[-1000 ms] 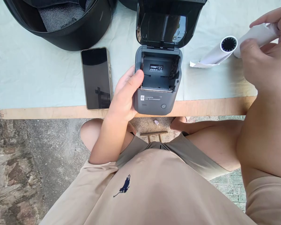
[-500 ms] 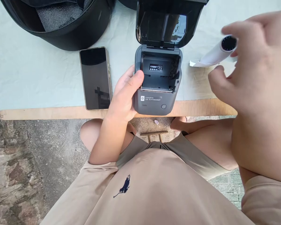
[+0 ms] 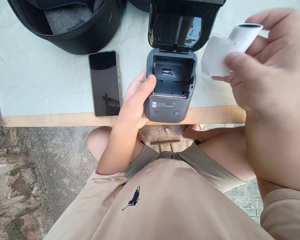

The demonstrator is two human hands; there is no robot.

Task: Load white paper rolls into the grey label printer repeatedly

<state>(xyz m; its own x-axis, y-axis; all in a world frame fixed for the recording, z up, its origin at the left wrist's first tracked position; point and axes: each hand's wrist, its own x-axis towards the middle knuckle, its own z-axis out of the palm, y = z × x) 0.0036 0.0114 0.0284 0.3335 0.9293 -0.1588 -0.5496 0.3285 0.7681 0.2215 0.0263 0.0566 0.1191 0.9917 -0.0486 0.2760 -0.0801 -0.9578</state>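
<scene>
A dark grey label printer stands at the table's front edge with its black lid swung up and its roll compartment bare. My left hand grips the printer's left side, thumb on the rim of the opening. To the right of the printer, my right hand holds a white paper roll off the table. The roll is tilted, and its loose end hangs out to the left, pinched near the thumb. My right hand is slightly blurred.
Left of the printer lies a smartphone, face up with a dark screen. Behind it stands an open black zippered case with grey foam inside. A pale cloth covers the table, whose wooden edge faces me.
My right hand, reaching with spread fingers beside the roll before, now has hold of it. The roll has been raised and turned, its loose end swung up. My left hand stays on the printer.
</scene>
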